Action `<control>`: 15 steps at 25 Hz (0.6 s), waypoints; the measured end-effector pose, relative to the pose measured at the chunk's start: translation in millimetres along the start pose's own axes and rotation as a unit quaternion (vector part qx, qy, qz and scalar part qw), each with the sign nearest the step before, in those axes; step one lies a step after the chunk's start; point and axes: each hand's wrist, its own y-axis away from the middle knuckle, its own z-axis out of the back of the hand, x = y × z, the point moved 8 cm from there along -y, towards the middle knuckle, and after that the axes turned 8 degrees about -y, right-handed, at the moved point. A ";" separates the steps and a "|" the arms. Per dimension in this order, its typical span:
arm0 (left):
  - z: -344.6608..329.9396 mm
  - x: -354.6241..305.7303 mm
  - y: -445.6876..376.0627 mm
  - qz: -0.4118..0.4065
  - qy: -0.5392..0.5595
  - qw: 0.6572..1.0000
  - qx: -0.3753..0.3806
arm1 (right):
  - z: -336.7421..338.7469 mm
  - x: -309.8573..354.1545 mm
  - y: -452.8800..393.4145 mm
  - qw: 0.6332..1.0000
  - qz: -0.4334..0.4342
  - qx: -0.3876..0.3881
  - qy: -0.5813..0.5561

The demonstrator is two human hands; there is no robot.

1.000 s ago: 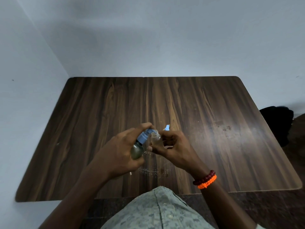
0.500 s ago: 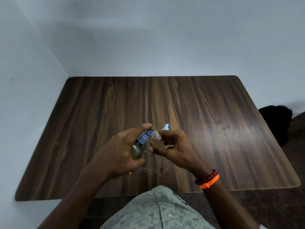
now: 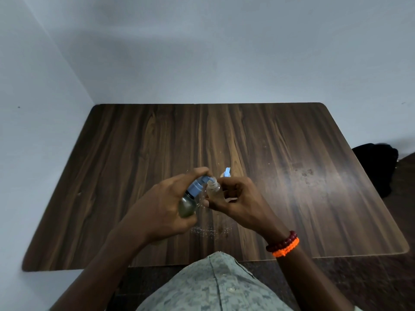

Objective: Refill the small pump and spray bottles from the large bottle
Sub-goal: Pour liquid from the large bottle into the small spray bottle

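Both hands gripping: left hand (image 3: 165, 206) tilts large bottle (image 3: 188, 204), nozzle at small bottle (image 3: 213, 190) mouth, right hand (image 3: 235, 196) steadying it for transfer.

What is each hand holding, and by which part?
Left hand grips the blue-pump bottle round its body; right hand pinches the small open bottle by its body.

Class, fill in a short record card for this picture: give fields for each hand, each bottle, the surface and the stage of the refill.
left hand: grips the larger greenish bottle with a blue pump top, tilted, index finger on the pump
right hand: holds the small clear uncapped bottle
nozzle: pointed at the small bottle's open neck
behind right hand: light blue cap piece, partly hidden
surface: dark wood-grain table, droplets near front edge
stage: transfer under way; fill level unclear
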 end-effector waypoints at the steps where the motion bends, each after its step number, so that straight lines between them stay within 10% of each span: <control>1: -0.4 0.9 0.3 0.001 0.004 1.000 0.000 | 1.8 -0.8 -0.1 1.000 -0.005 -0.006 -0.012; 15: 9.1 -4.3 2.6 -0.007 0.016 0.999 -0.034 | 1.5 7.4 0.0 1.000 0.015 0.002 0.010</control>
